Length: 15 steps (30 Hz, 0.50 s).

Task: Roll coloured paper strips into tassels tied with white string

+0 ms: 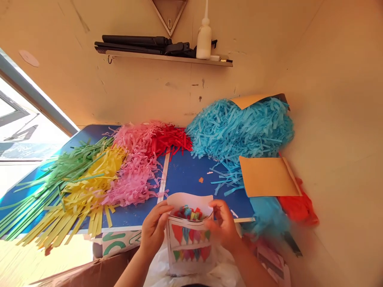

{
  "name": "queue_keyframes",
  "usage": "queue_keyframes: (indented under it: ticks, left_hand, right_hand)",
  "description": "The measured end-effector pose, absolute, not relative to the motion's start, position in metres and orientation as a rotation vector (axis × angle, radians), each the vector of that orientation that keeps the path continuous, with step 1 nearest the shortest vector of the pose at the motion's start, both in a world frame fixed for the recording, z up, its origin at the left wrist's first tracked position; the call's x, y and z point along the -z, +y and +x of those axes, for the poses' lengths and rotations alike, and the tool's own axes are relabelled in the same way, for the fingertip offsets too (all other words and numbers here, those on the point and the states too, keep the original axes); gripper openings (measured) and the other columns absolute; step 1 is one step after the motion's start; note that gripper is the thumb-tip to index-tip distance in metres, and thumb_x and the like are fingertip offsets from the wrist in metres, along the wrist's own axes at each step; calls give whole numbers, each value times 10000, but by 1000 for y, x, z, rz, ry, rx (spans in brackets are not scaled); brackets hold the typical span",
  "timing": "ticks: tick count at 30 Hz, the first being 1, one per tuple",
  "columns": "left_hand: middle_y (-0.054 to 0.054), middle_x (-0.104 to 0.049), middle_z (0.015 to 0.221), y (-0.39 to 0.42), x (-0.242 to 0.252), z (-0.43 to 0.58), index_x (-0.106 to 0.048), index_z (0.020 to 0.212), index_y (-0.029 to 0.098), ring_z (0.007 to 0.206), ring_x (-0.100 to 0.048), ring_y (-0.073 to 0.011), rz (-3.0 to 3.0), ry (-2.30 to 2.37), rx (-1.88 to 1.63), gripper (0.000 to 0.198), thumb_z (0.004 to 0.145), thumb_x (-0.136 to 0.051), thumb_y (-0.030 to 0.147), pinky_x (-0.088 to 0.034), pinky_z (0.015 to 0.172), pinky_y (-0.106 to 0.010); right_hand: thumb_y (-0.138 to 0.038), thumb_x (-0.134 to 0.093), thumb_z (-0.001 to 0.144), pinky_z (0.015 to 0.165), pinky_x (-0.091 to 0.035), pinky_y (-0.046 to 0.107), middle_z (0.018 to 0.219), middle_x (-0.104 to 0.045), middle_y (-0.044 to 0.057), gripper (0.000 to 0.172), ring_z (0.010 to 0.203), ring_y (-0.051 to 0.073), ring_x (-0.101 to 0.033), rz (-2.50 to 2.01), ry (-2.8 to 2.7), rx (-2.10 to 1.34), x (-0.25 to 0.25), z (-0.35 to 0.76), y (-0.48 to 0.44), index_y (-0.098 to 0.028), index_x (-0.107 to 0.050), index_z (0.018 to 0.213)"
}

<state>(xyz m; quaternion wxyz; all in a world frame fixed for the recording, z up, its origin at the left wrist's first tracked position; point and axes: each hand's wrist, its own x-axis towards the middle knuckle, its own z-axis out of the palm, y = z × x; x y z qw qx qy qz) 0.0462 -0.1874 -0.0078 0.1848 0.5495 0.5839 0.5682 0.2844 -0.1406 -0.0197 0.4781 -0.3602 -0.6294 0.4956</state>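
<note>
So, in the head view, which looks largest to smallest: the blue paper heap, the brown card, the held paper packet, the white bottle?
1. blue paper heap
2. brown card and paper packet: look alike; the packet is nearer the camera, so unranked
3. white bottle, farthest away

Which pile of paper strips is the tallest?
The blue pile, heaped high at the right; the green, yellow, pink and red piles lie much flatter.
</note>
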Motion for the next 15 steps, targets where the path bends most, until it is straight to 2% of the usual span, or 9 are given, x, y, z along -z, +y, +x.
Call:
queue_keyframes:
  ticks: [3,5,10,15]
  left_hand:
    - [-105,-761,961,-180,-1,38,-773,838,189,945,-710,-249,1503,1609,-1458,462,951,-453,504,-576,813,-342]
    - [-93,-766,899,-176,-6,34,-776,830,192,861,-719,-236,1537,1604,-1382,430,927,-498,507,-583,760,-323]
    - [-65,-777,942,-172,-9,33,-782,902,233,889,-729,-210,1663,1659,-1459,260,909,-572,387,-585,812,-307]
    - [-53,-777,940,-173,-7,35,-770,951,237,891,-728,-200,1777,1701,-1547,193,905,-592,294,-585,832,-312]
  right_hand:
    - [-394,-710,817,694,-491,270,903,-579,14,259,781,173,-566,-857,-1584,-1130,13,286,-137,-252,-589,997]
    - [-386,-705,822,714,-502,286,929,-596,28,205,815,187,-582,-867,-1643,-1065,9,288,-134,-252,-641,964]
    - [-403,-727,818,769,-564,353,1122,-665,90,282,925,250,-646,-1021,-1776,-937,1,296,-125,-276,-731,1070]
    - [-415,-742,823,898,-558,414,1148,-690,91,300,1048,283,-650,-992,-1861,-854,-3,301,-117,-288,-738,1095]
